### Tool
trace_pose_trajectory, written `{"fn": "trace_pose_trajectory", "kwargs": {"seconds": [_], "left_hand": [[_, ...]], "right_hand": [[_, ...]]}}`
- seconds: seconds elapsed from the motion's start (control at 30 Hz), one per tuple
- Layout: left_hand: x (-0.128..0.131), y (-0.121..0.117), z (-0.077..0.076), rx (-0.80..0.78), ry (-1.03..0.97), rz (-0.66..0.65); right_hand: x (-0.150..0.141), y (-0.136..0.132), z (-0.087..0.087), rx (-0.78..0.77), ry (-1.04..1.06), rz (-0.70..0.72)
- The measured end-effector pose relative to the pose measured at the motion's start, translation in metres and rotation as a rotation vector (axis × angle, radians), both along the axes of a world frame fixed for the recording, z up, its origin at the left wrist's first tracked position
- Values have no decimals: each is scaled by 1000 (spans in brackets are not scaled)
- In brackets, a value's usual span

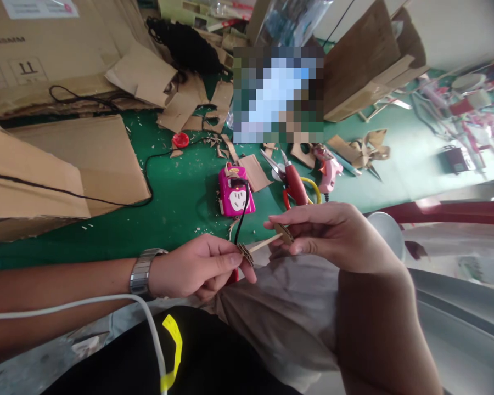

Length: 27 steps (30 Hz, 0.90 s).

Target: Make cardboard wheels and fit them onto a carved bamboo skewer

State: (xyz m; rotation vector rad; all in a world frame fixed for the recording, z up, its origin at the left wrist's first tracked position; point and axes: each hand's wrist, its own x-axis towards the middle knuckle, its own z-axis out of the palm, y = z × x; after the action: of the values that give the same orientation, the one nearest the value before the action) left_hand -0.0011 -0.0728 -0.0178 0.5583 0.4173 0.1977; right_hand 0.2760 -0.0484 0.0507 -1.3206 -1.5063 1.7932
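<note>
Between my hands is a thin wooden stick [265,242] with a small layered cardboard piece at each end. The left cardboard piece [246,254] is pinched by the thumb and fingers of my left hand [208,266]. My right hand [327,233] grips the other cardboard piece [285,233] between thumb and fingertips. Both hands are above my lap, just off the table's near edge. Just beyond them stands a pink power socket [236,192] with a black plug in it. Scissors [274,162], red-handled cutters [295,184] and a pink glue gun [329,169] lie beyond my right hand.
Cardboard scraps [185,109] and crumbs litter the green table [181,175]. A large cardboard box [66,49] and a folded sheet [102,159] are at left. A black cord [146,170] crosses the table, and a white cable [107,298] runs over my left arm.
</note>
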Motion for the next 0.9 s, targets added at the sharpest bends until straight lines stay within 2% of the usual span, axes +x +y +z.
{"fn": "trace_pose_trajectory", "kwargs": {"seconds": [0.1,0.3,0.43,0.5,0.57,0.7,0.8,0.9], "left_hand": [[1,-2,-1,133,93,36],[3,1,3,509,268,108],[2,1,3,627,280,128],[2,1,0,589,280,124],[2,0,-2,450,255,121],[2,3,-1,157,114,90],[2,4,1,97,60,53],[2,3,1,102,49,40]], "right_hand": [[-1,1,-2,-110,-27,-8],[-2,6,-6,-274,-172,-36],[-4,7,-9,-315,-178,-57],[-3,7,-8,-310,-163,-50],[-1,6,-5,-263,-130,-15],[1,3,2,-45,-55,40],[2,3,1,101,-98,70],[4,4,-3,124,-116,115]]}}
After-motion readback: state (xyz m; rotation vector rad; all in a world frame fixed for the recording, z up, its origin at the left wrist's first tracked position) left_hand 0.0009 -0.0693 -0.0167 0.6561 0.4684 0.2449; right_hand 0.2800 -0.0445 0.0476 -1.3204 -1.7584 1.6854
